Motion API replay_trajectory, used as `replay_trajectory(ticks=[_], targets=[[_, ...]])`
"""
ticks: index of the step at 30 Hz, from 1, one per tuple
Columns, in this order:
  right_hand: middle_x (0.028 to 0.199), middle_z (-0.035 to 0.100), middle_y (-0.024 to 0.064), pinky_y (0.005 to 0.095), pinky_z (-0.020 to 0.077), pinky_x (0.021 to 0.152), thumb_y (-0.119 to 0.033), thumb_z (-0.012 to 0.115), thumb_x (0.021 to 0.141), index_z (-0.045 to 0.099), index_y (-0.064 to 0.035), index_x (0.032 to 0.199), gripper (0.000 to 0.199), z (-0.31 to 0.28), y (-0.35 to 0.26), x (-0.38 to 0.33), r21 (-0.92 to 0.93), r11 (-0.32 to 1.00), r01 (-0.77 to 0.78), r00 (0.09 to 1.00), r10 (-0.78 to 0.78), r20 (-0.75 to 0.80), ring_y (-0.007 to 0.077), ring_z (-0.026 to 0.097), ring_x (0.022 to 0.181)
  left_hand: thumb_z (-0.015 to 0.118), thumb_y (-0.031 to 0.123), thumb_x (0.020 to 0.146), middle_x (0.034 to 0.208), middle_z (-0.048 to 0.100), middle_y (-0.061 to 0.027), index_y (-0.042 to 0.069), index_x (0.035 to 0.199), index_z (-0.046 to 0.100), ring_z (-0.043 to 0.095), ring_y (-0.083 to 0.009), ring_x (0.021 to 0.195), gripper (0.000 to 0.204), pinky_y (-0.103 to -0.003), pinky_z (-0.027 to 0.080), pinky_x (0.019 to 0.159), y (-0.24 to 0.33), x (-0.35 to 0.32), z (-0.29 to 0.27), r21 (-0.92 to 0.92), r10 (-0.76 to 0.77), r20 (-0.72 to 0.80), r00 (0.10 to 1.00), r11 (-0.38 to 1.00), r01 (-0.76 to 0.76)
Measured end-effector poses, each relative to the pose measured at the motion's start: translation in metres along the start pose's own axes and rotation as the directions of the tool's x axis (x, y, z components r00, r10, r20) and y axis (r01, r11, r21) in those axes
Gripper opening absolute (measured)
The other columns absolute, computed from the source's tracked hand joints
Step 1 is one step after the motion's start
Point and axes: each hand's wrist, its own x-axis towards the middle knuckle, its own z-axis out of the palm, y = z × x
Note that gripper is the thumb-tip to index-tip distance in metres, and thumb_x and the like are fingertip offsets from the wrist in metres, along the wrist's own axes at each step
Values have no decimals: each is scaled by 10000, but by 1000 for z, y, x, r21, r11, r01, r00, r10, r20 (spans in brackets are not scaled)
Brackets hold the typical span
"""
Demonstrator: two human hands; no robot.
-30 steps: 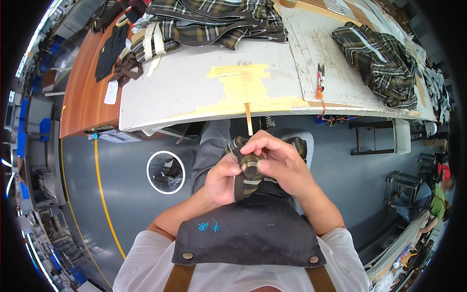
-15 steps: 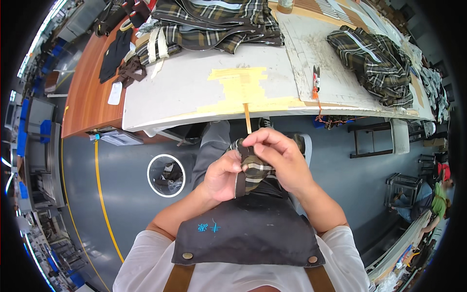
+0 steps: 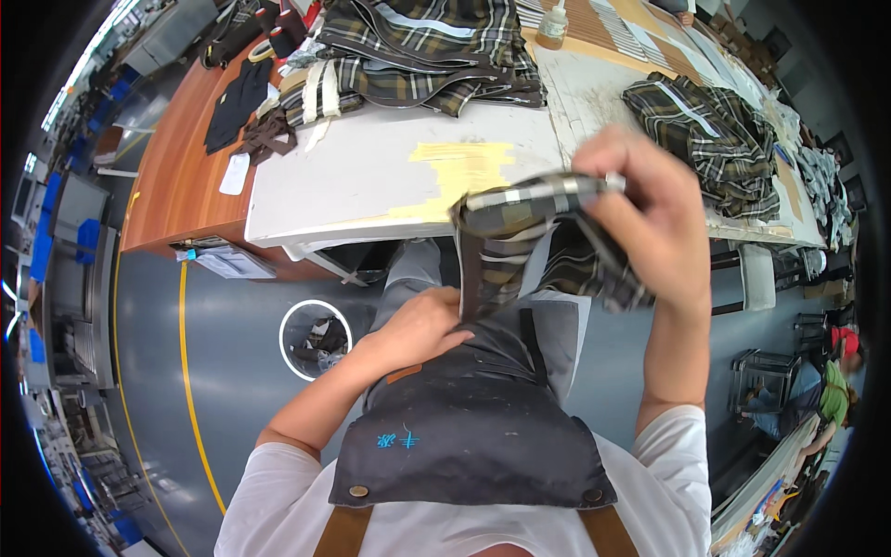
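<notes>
A plaid garment piece (image 3: pixel 509 223) in brown, olive and white hangs stretched over my lap, in front of the table edge. My right hand (image 3: pixel 654 218) is raised at its upper right corner, fingers closed on the cloth and slightly blurred. Lower down, my left hand (image 3: pixel 422 327) grips the dark band along the garment's left side, its fingertips partly hidden behind the cloth. The cloth covers part of the yellow tape patch (image 3: pixel 455 167) at the table's front edge. A folded stack of similar plaid garments with zips (image 3: pixel 436 60) lies beyond on the table.
Another plaid pile (image 3: pixel 705 139) lies at the table's right, with a small glue-like bottle (image 3: pixel 552 28) at the back. A brown wooden desk (image 3: pixel 176 176) adjoins the left. A white-rimmed bin (image 3: pixel 317 379) stands on the floor; a person in green (image 3: pixel 835 395) is far right.
My right hand has swung up and right, spreading the bunched plaid piece open. My left hand has turned and moved slightly toward the middle. The wooden strip at the table edge is now hidden.
</notes>
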Motion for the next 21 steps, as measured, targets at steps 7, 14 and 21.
replay_trajectory(ticks=[7, 14, 21], targets=[[1020, 536, 53, 263, 373, 815, -125, 599, 790, 535, -8, 1100, 338, 1, -6, 36, -295, 938, 179, 983, -184, 11, 141, 470, 914, 644, 193, 809, 921, 624, -150, -33, 905, 621, 579, -293, 917, 247, -345, 374, 926, 47, -3, -26, -267, 259, -130, 957, 920, -286], [1002, 542, 167, 326, 416, 775, -404, 717, 636, 539, 70, 1053, 656, 11, -48, -35, 347, 936, -66, 984, 4, 177, 231, 526, 918, 664, -86, 733, 980, 585, -92, -6, 984, 521, 574, -142, 869, 300, -271, 444, 791, 104, -2, -52, -949, -137, -147, 980, 300, -101], [880, 616, 135, 289, 481, 642, -10, 743, 563, 623, -3, 912, 369, 15, -42, -71, -177, 983, -38, 995, 53, 84, 233, 606, 756, 615, -18, 808, 923, 592, -56, -3, 916, 561, 569, -109, 800, 122, -256, 458, 747, 95, -5, -32, -996, -309, -90, 947, 51, -78]])
